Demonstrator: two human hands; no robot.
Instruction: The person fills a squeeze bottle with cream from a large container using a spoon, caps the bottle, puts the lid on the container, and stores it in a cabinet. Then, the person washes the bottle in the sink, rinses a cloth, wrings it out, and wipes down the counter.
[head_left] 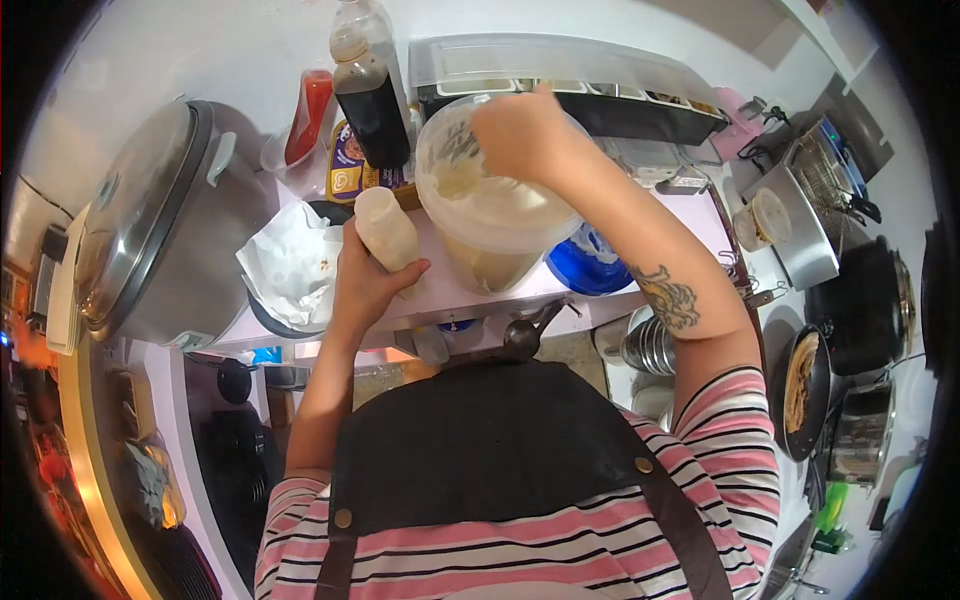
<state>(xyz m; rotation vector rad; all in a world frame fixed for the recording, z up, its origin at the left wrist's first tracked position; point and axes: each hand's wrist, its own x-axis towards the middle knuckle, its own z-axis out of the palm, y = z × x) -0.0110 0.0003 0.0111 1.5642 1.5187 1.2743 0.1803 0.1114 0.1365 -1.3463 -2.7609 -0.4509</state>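
On the shelf in front of me, a kitchen station mid-service.
Left hand (365,285): my fingers are wrapped around a small pale squeeze bottle (387,230), held tilted just above the shelf edge.
Right hand (520,135): curled closed inside the mouth of the big clear tub (490,215) of cream-coloured sauce; what it grips is hidden.
Tub: just right of my left hand, touching the bottle's side or nearly so.
Beyond my left hand: dark sauce bottle (372,110), red bottle (308,115).
Left of it: crumpled white paper (290,265), rice cooker (150,220).
Right of the tub: blue lid (590,268).

Bottle (388,230) left of tub (490,215)
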